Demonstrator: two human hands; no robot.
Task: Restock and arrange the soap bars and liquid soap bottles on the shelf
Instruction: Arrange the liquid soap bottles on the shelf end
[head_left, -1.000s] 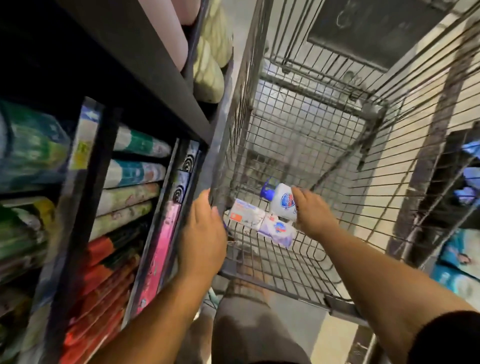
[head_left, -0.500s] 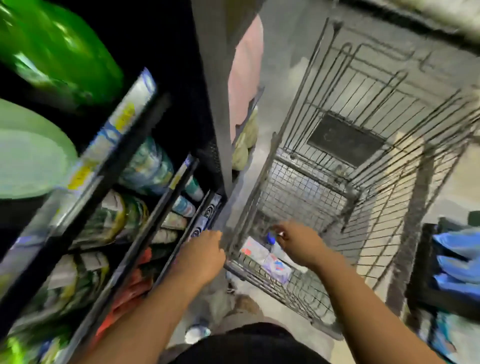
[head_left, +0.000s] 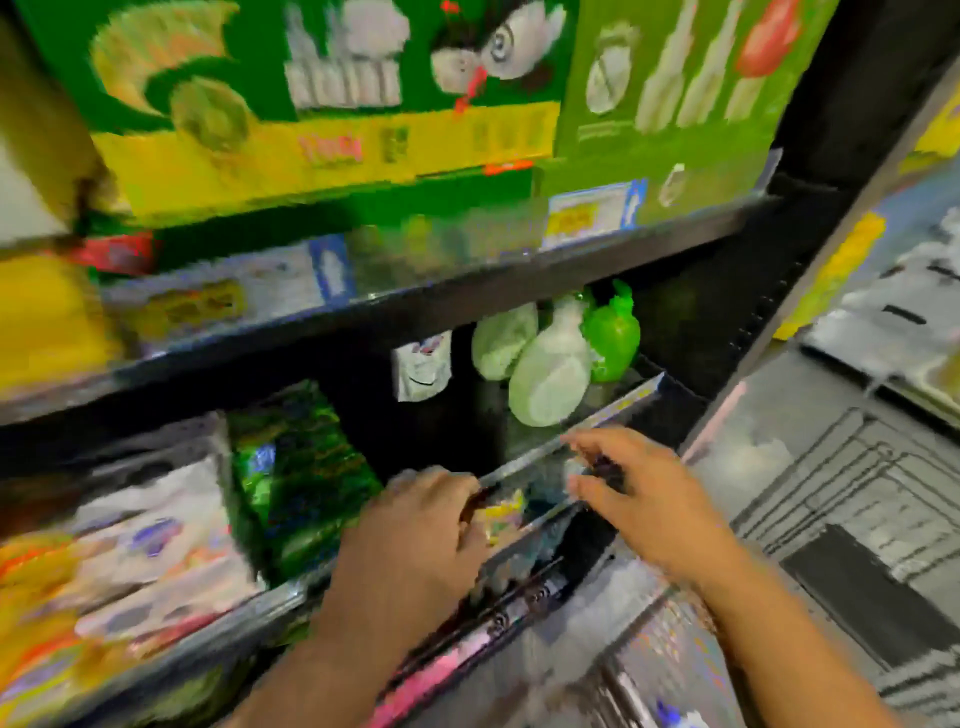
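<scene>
At the far left of the middle shelf (head_left: 613, 410), blurred white and orange packs (head_left: 145, 545) lay stacked, too smeared to tell what they were. Just right of them a dark green foil pack (head_left: 306, 467) stood at a tilt. Above, large green and yellow boxes (head_left: 311, 93) filled the upper shelf.

The left hand (head_left: 415, 540) lay at the shelf's front rail (head_left: 524, 460), knuckles up and fingers bent over its edge; the blur hid whether they gripped it or only rested there.

Deeper in the shelf, past that hand, a small white pouch (head_left: 422, 366) stood upright. To its right the liquid soap bottles (head_left: 550, 374) were grouped near the shelf's right end: two pale green ones leaning together, and a bright green bottle (head_left: 613, 332) just behind them.

The right hand (head_left: 644, 499) hovered by the rail below the bottles, fingers spread and loosely extended, holding nothing that could be made out.

At the far right the wire cart (head_left: 857, 519) stood beside the shelving.
</scene>
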